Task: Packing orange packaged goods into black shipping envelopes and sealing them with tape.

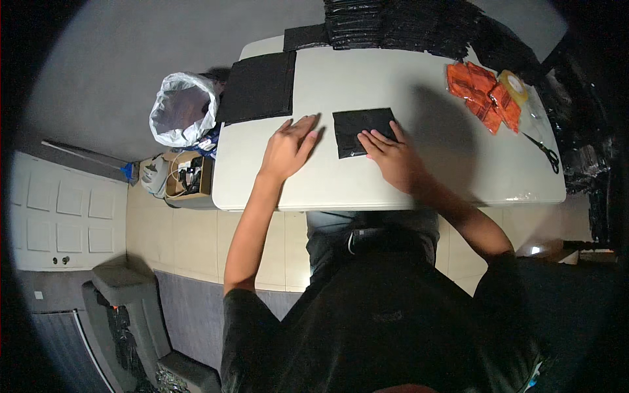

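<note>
A folded square of thin black plastic (357,129) lies flat on the white table (314,82) in front of me. My right hand (390,154) rests on its right side, fingers stretched out over the plastic. To the left of that square, my left hand (289,149) lies on the bare tabletop, fingers extended and holding nothing. Beyond my left hand, a larger flat stack of black sheets (259,86) sits at the table's left edge.
Tall piles of folded black plastic (400,26) line the far edge. At the right lie orange packets (481,92), a tape roll (516,84) and scissors (545,154). A white-lined bin (177,108) and a cardboard box (190,175) stand left of the table.
</note>
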`<state>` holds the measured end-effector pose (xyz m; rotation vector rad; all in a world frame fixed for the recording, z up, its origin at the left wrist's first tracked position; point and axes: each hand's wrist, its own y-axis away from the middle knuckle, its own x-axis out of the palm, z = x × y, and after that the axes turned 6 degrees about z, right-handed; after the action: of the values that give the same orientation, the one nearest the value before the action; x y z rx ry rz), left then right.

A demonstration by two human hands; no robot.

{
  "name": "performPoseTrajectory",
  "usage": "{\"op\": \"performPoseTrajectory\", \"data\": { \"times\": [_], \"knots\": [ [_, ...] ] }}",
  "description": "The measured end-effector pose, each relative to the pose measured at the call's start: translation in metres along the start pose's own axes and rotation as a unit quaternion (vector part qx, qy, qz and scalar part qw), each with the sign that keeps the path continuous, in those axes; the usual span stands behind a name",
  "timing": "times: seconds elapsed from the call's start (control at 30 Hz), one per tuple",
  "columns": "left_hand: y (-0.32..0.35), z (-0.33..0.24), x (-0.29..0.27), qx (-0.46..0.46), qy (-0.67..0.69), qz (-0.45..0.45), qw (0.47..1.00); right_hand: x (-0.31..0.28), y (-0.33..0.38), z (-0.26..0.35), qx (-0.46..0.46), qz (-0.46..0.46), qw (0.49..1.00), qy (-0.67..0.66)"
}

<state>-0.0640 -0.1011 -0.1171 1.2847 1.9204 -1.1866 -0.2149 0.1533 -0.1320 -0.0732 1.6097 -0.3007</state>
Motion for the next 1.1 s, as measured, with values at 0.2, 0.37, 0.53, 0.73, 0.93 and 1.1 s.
{"op": "performPoseTrajectory", "data": {
  "times": [0.2,0.37,0.53,0.73,0.93,1.1],
  "knots": [
    [0.004,0.000,-0.011,-0.040,0.057,-0.070,0.995,-0.092,-0.037,-0.041,0.122,0.002,0.929,-0.349],
    [0.000,-0.009,-0.011,-0.110,0.124,-0.069,0.984,-0.065,-0.032,-0.133,0.166,0.032,0.955,-0.245],
    [0.005,-0.005,-0.012,-0.147,0.125,-0.050,0.980,-0.034,-0.032,-0.086,0.003,0.006,0.991,-0.134],
    [0.007,-0.007,-0.009,-0.145,0.131,-0.031,0.980,-0.013,-0.018,-0.061,-0.066,0.067,0.992,-0.083],
    [0.000,-0.003,0.001,-0.086,0.131,-0.022,0.987,-0.016,-0.017,-0.064,-0.060,0.076,0.991,-0.090],
    [-0.002,-0.009,0.001,-0.077,0.109,0.016,0.991,-0.007,-0.016,-0.067,-0.051,0.089,0.993,-0.052]
  ]
}}
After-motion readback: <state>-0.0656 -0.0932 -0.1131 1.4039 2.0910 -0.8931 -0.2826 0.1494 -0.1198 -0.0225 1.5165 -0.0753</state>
